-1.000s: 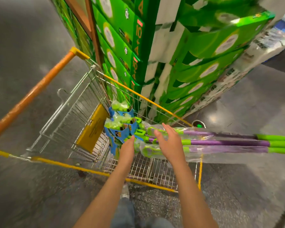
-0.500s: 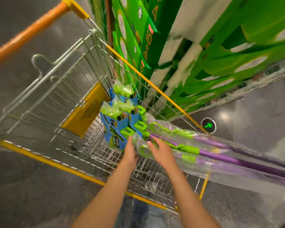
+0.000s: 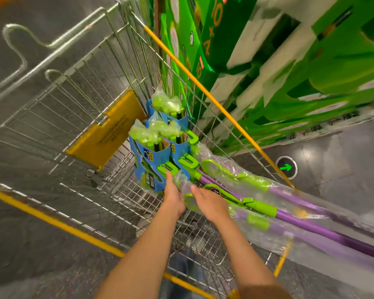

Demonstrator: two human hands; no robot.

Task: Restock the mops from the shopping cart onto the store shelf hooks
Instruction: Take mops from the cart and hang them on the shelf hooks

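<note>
Here the mops (image 3: 203, 178) lie in the shopping cart (image 3: 78, 108), heads bunched against the cart's right wall near its handle end, green fibre tufts up in blue card sleeves (image 3: 153, 152). Their long axes run from the heads out over the cart's front right corner, with the purple handles (image 3: 324, 229), wrapped in clear plastic, pointing toward the lower right and sticking out past the yellow rim. The left hand (image 3: 173, 195) reaches to the nearest mop just below its blue sleeve, fingers extended and touching the green frame, no closed grasp visible. The right hand (image 3: 209, 203) rests on the plastic-wrapped green lever section, fingers fairly straight, not wrapped around it. Green cartons (image 3: 289, 61) are stacked beside the cart's right wall.
</note>
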